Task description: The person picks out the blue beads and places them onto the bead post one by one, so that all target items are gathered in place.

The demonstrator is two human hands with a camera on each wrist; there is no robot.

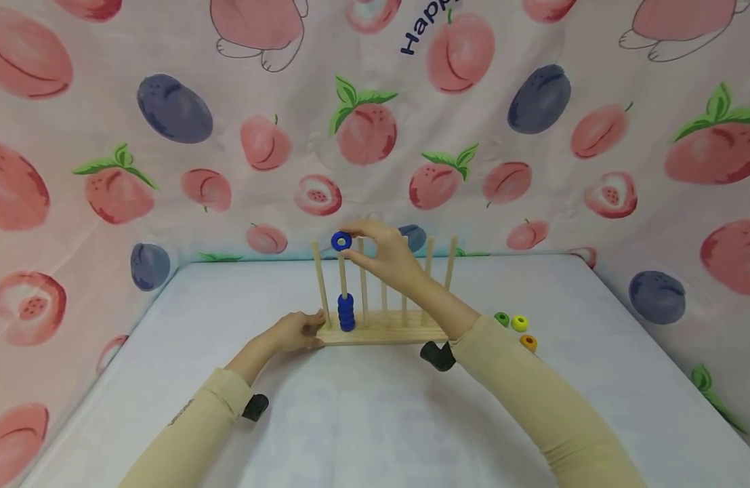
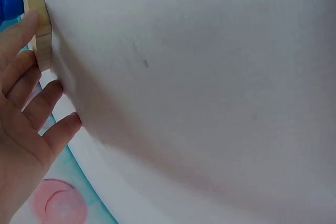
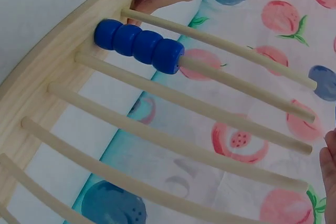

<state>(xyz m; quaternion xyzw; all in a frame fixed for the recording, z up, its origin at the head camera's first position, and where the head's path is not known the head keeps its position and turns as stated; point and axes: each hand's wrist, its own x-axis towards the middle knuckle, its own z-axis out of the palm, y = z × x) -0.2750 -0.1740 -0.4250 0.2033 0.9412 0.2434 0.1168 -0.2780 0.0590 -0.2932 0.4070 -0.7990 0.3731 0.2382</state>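
Fingertips of the right hand (image 1: 388, 256) pinch a small blue ring-shaped bead (image 1: 341, 241) by its rim, holding it at the top of the second thin wooden dowel (image 1: 343, 274) from the left on a pale wooden rack with a flat base (image 1: 381, 334). Lower on that same dowel sits a stack of four blue beads (image 1: 347, 312), seen in the right wrist view packed touching one another against the base. The left hand (image 1: 297, 331) rests against the left end of the base, its fingers fairly straight and relaxed, pressing rather than gripping; the left wrist view shows the fingertips (image 2: 23, 27) laid on the end grain. The bead looks light, hard and smooth, probably painted wood, so it may slip if pinched loosely; a hold on opposite sides of the rim, leaving the centre hole free, seems the surest. The dowels are slim, round and unpainted, and look stiff yet thin enough to flex under a sideways knock. On the white tabletop (image 1: 375, 413) to the right of the rack lie a green ring bead (image 1: 501, 319), a yellow ring bead (image 1: 519, 323) and an orange ring bead (image 1: 528, 343), close together. A soft pink fruit-printed cloth (image 1: 167, 135) hangs behind.
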